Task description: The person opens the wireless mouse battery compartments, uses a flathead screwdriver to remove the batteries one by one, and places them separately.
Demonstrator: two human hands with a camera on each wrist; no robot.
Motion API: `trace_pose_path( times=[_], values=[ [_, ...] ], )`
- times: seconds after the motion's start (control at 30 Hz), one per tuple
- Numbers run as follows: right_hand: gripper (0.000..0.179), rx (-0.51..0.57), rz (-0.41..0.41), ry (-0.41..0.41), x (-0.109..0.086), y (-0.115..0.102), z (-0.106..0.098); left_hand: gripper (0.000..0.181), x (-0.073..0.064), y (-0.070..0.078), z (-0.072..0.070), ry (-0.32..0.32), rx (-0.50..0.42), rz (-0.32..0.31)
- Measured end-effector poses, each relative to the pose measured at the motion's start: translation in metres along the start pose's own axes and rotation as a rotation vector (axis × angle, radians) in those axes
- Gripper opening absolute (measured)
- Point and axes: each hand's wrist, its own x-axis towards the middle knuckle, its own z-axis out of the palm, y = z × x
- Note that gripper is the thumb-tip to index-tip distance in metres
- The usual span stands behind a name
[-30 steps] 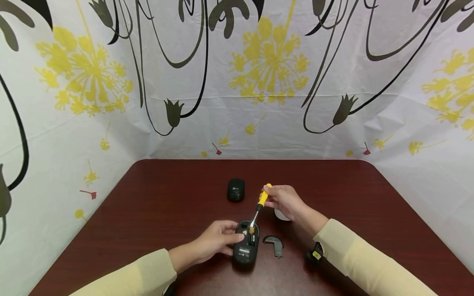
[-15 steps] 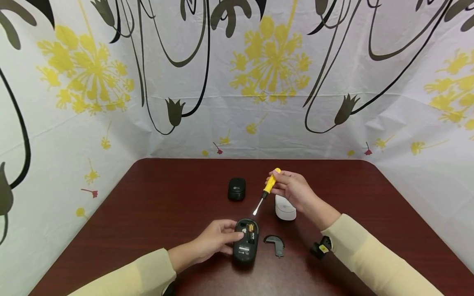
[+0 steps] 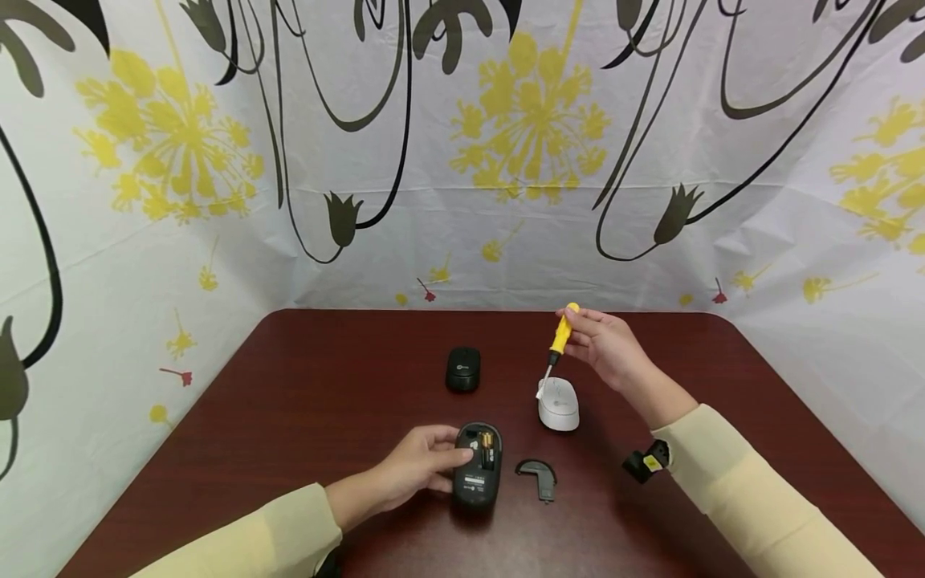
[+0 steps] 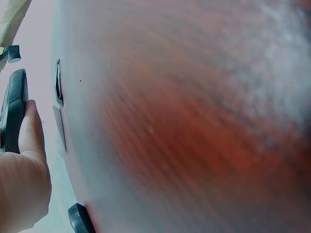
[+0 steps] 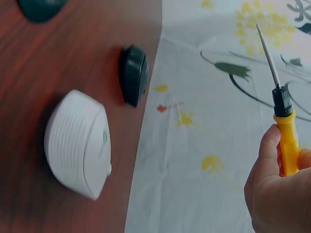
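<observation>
My left hand [image 3: 426, 461] grips a black computer mouse [image 3: 475, 482] by its left side, thumb on the underside, which faces up. The mouse's battery bay lies uncovered, with a battery [image 3: 487, 445] showing gold at its upper end. In the left wrist view the mouse [image 4: 14, 111] shows edge-on beside the thumb. My right hand [image 3: 607, 349] pinches the yellow handle of a screwdriver [image 3: 562, 333], raised above the table. Its metal tip points down and overlaps a white mouse [image 3: 560, 405] in the head view; the right wrist view shows the screwdriver [image 5: 286, 131] well apart from that mouse.
A grey battery cover [image 3: 538, 479] lies right of the held mouse. Farther back a smaller black mouse [image 3: 462, 369] rests on the dark red table [image 3: 347, 361]. A patterned white cloth [image 3: 433, 160] hangs behind and along both sides.
My right hand has lifted the screwdriver from the battery bay and carried it back and to the right. The battery now shows uncovered. The left hand keeps its hold, barely shifting.
</observation>
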Motion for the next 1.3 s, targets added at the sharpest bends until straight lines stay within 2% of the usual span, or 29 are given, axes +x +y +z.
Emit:
trace_pose_path(
  times=[0.13, 0.3, 0.4, 0.6, 0.93, 1.07, 1.3],
  values=[
    [0.015, -0.045, -0.004, 0.035, 0.004, -0.004, -0.013, 0.038, 0.000, 0.001, -0.001, -0.005, -0.005, -0.001],
    [0.059, -0.154, 0.032, 0.116, 0.011, -0.004, -0.028, 0.039, -0.001, 0.002, -0.002, -0.011, -0.008, -0.006],
    [0.070, -0.234, 0.055, 0.157, 0.015, -0.002, -0.038, 0.039, -0.001, 0.002, -0.003, -0.008, -0.012, -0.007],
    [0.070, -0.340, 0.087, 0.189, 0.019, 0.002, -0.058, 0.038, -0.002, 0.003, -0.003, 0.008, -0.005, -0.002],
    [0.065, -0.438, 0.143, 0.222, 0.029, 0.014, -0.086, 0.039, -0.002, 0.002, -0.003, 0.014, -0.001, 0.001],
    [0.063, -0.435, 0.173, 0.202, 0.031, 0.019, -0.096, 0.039, -0.002, 0.002, -0.003, 0.017, -0.004, -0.006],
    [0.058, -0.464, 0.234, 0.117, 0.034, 0.023, -0.116, 0.039, -0.003, 0.001, -0.005, 0.019, 0.011, 0.008]
  ],
)
